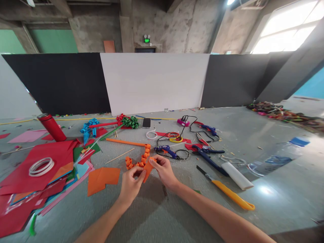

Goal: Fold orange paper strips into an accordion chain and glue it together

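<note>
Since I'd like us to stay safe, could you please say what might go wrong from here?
The utility knife lies with its blade exposed and might cut anyone reaching past. The nearer glue gun, beyond the right hand, could burn it if hot, which I can't tell. The orange paper strip, pinched between that hand and the left hand, might crease.

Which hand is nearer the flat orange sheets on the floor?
Left. The left hand is just right of the orange sheets; the right hand is farther right, past the left.
</note>
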Demonstrator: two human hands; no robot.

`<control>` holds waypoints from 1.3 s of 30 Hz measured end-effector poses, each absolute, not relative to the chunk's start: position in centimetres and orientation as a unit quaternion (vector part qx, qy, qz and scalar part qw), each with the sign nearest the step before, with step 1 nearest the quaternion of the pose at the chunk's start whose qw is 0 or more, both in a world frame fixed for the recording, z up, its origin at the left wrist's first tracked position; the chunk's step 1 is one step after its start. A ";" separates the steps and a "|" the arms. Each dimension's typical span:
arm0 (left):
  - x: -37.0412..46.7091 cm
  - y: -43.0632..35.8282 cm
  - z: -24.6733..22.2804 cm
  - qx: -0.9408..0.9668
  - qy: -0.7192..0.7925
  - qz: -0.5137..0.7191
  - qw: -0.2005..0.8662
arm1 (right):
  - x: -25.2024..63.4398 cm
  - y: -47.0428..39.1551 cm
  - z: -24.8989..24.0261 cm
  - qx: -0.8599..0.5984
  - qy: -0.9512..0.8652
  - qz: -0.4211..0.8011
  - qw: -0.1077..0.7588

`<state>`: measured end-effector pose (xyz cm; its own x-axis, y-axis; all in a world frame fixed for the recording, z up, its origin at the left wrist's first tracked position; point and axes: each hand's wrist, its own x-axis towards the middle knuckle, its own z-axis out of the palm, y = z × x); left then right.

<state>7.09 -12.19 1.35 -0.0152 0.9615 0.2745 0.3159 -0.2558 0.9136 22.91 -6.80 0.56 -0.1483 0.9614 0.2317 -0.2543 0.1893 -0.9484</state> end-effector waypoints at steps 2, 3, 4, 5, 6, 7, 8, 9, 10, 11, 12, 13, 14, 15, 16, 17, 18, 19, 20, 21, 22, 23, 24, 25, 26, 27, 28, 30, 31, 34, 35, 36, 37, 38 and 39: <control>7.1 -12.1 1.3 0.621 0.513 0.488 0.335 | 23.0 -6.8 0.6 -0.342 -0.534 0.536 0.558; 7.1 -12.1 1.3 0.620 0.513 0.486 0.340 | 23.0 -6.8 0.7 -0.346 -0.538 0.532 0.555; 7.1 -12.1 1.3 0.619 0.513 0.485 0.344 | 23.0 -6.9 0.8 -0.349 -0.542 0.528 0.553; 7.1 -12.1 1.3 0.617 0.514 0.485 0.346 | 23.0 -6.9 0.9 -0.350 -0.548 0.524 0.550; 7.1 -12.1 1.3 0.615 0.515 0.487 0.346 | 23.0 -7.0 1.0 -0.348 -0.555 0.521 0.547; 7.1 -12.1 1.3 0.613 0.515 0.490 0.344 | 23.0 -7.1 1.0 -0.345 -0.565 0.519 0.541; 7.0 -12.1 1.3 0.612 0.515 0.493 0.342 | 23.0 -7.2 1.1 -0.342 -0.575 0.515 0.536; 7.0 -12.1 1.3 0.611 0.515 0.496 0.339 | 23.0 -7.2 1.1 -0.340 -0.585 0.511 0.531; 6.9 -12.1 1.3 0.612 0.515 0.497 0.336 | 23.0 -7.3 1.1 -0.339 -0.593 0.506 0.526; 6.9 -12.1 1.2 0.613 0.516 0.497 0.333 | 23.0 -7.3 1.0 -0.339 -0.599 0.502 0.524; 6.8 -12.1 1.2 0.614 0.517 0.497 0.330 | 23.0 -7.3 1.0 -0.338 -0.602 0.500 0.523; 6.8 -12.1 1.2 0.615 0.518 0.498 0.325 | 22.9 -7.3 0.9 -0.338 -0.602 0.501 0.523; 6.7 -12.1 1.2 0.614 0.520 0.499 0.320 | 22.9 -7.3 0.9 -0.337 -0.600 0.504 0.522; 6.7 -12.1 1.2 0.614 0.523 0.502 0.314 | 22.9 -7.3 0.8 -0.336 -0.597 0.509 0.521; 6.7 -12.1 1.2 0.612 0.525 0.503 0.309 | 22.8 -7.2 0.8 -0.335 -0.594 0.515 0.519; 6.7 -12.1 1.3 0.611 0.528 0.505 0.305 | 22.8 -7.2 0.9 -0.335 -0.592 0.519 0.517; 6.7 -12.1 1.3 0.611 0.529 0.505 0.303 | 22.8 -7.2 0.9 -0.336 -0.591 0.521 0.516; 6.7 -12.1 1.3 0.611 0.530 0.504 0.302 | 22.8 -7.2 0.9 -0.338 -0.591 0.520 0.516; 6.7 -12.1 1.3 0.612 0.531 0.503 0.302 | 22.8 -7.2 1.0 -0.342 -0.591 0.517 0.516; 6.7 -12.1 1.3 0.612 0.531 0.502 0.303 | 22.8 -7.2 1.1 -0.346 -0.592 0.513 0.516; 6.6 -12.0 1.3 0.612 0.531 0.500 0.306 | 22.8 -7.3 1.2 -0.350 -0.595 0.508 0.515; 6.6 -12.0 1.3 0.611 0.532 0.498 0.310 | 22.9 -7.3 1.2 -0.352 -0.601 0.503 0.512; 6.6 -12.0 1.2 0.610 0.533 0.495 0.314 | 22.9 -7.3 1.3 -0.352 -0.610 0.497 0.507; 6.6 -11.9 1.1 0.610 0.534 0.493 0.317 | 23.0 -7.3 1.3 -0.350 -0.621 0.491 0.502; 6.6 -11.9 1.1 0.610 0.535 0.491 0.319 | 23.0 -7.3 1.3 -0.347 -0.630 0.485 0.497; 6.6 -11.9 1.0 0.610 0.535 0.489 0.319 | 23.0 -7.2 1.2 -0.346 -0.637 0.481 0.492; 6.5 -11.9 1.0 0.611 0.535 0.489 0.317 | 23.0 -7.2 1.2 -0.346 -0.640 0.482 0.488; 6.5 -11.9 0.9 0.610 0.536 0.493 0.313 | 22.9 -7.1 1.0 -0.344 -0.635 0.498 0.481; 6.4 -11.9 0.9 0.609 0.536 0.496 0.311 | 22.9 -7.1 0.9 -0.342 -0.632 0.507 0.476; 6.4 -11.7 0.8 0.599 0.536 0.507 0.311 | 22.8 -7.0 0.7 -0.337 -0.639 0.509 0.467; 6.4 -11.6 0.7 0.594 0.536 0.509 0.316 | 22.8 -7.1 0.7 -0.338 -0.647 0.499 0.468; 6.4 -11.5 0.6 0.588 0.536 0.512 0.325 | 22.8 -7.2 0.7 -0.341 -0.653 0.484 0.471; 6.4 -11.4 0.5 0.581 0.535 0.513 0.337 | 22.8 -7.3 0.7 -0.347 -0.659 0.468 0.476; 6.5 -11.4 0.4 0.573 0.534 0.515 0.349 | 22.8 -7.3 0.7 -0.354 -0.665 0.449 0.480; 6.5 -11.4 0.4 0.565 0.533 0.516 0.360 | 22.8 -7.4 0.7 -0.363 -0.671 0.430 0.483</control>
<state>6.53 -11.38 0.39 -0.1013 0.9746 0.1999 0.2314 -0.1723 0.9575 22.78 -7.44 0.73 -0.2697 0.9022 0.3366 0.0710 0.3672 -0.9274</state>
